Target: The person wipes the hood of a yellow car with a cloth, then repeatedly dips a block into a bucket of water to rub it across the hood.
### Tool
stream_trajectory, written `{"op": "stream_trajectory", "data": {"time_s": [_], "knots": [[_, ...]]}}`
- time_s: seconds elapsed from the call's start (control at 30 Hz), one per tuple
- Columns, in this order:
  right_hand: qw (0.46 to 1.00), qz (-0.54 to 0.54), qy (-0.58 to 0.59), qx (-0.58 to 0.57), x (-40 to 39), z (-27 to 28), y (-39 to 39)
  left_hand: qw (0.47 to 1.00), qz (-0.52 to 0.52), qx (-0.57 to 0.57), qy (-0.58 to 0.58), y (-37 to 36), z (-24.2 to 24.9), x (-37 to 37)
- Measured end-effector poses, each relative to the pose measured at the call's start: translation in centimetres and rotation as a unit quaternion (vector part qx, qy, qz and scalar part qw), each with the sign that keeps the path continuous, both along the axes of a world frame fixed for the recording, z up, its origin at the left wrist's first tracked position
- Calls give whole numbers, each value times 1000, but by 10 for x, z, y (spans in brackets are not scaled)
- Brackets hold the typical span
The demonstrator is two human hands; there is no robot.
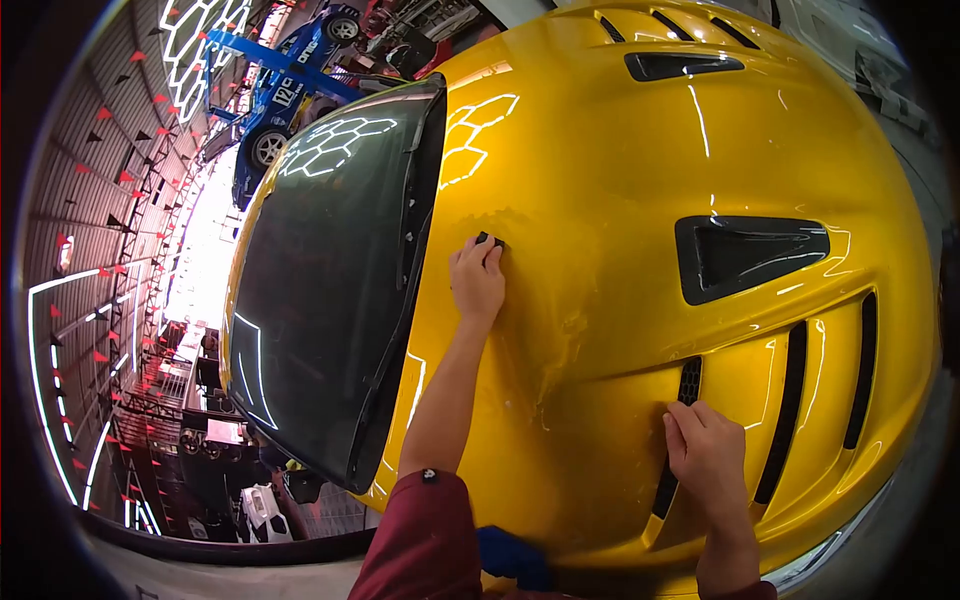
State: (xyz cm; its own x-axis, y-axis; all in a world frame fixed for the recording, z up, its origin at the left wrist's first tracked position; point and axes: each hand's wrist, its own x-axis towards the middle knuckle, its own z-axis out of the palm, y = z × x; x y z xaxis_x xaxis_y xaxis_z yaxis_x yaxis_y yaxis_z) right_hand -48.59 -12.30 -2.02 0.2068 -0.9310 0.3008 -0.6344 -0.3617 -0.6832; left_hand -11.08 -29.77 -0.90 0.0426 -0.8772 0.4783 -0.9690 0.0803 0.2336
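Yellow car hood (620, 200), glossy, with a clear film (560, 330) laid over the middle; wrinkles and a lifted edge show between the two hands.

Left hand (478, 280): fingers closed around a small dark squeegee (489, 240), pressed flat on the hood near the windshield (330, 290) edge. Maroon sleeve (420, 540) pushed up the forearm.

Right hand (708, 455): fingers together, tips pressed on the film right at the slatted vent (682, 420), pinning it. Nothing held in it as far as I can tell.

Handling, my read: film is thin, light, soft and stretchy, likely slick; creases easily and will tear or fold on itself if pulled from one point. Best held at its free edge with flat fingers spread, tension even, not pinched. Squeegee is small and stiff, gripped across its back. Hood itself is rigid, paint scratches easily, so keep pressure flat.

Around: triangular hood scoop (750, 255) right of centre, blue car (290, 90) on a lift beyond, hexagon ceiling lights (200, 30) reflecting in the glass.
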Motion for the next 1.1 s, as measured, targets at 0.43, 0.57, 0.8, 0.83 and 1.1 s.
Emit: {"op": "stream_trajectory", "data": {"time_s": [0.43,0.57,0.8,0.83,1.1], "knots": [[1000,5,9,13,4,1,-1,997,26,5,-73,-1,0,27],[1000,-8,9,14,1,2,0,996,48,-8,-78,2,-5,22],[1000,-7,11,28,4,3,1,997,2,7,-82,156,-9,-26],[999,1,12,32,5,5,1,996,4,10,-86,141,-5,-18],[1000,8,17,14,1,2,3,996,41,-1,-84,0,-2,37]]}}
